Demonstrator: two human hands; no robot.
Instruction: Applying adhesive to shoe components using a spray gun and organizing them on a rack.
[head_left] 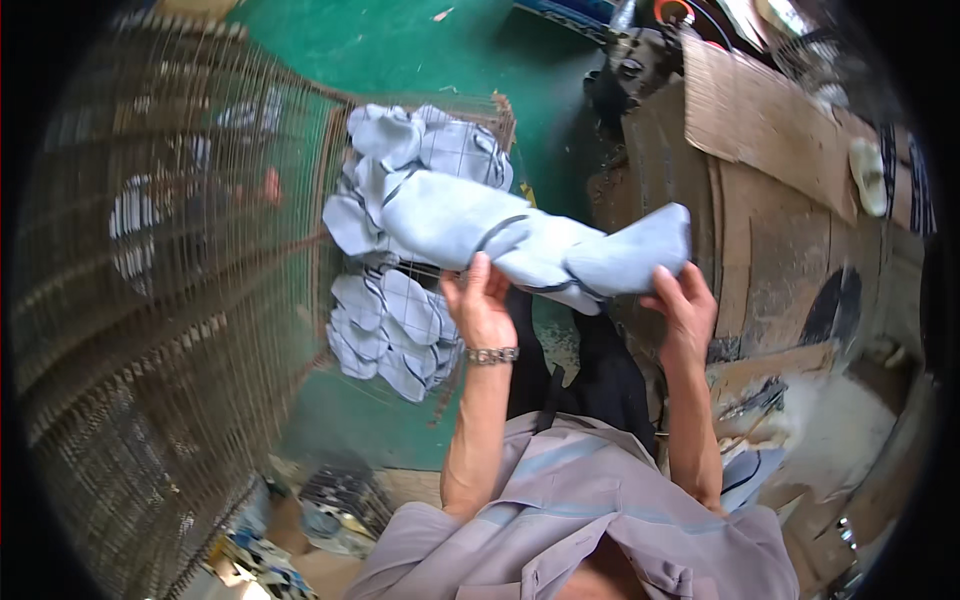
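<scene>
Between both my hands runs a long row of overlapping white cloth pieces with dark edging; their exact kind is unclear. Closed on the row's lower edge near its middle is my left hand, thumb on top. My right hand grips the right end piece between thumb and fingers. At its left end the row reaches over a wire basket filled with similar pieces. More of them, a second pile, lie nearer me, partly behind wire mesh.
A tall wire-mesh cage takes up the left side. Worn cardboard boxes stand on the right, with a white shoe beside them. Green floor shows at the back. Assorted clutter lies at the lower left.
</scene>
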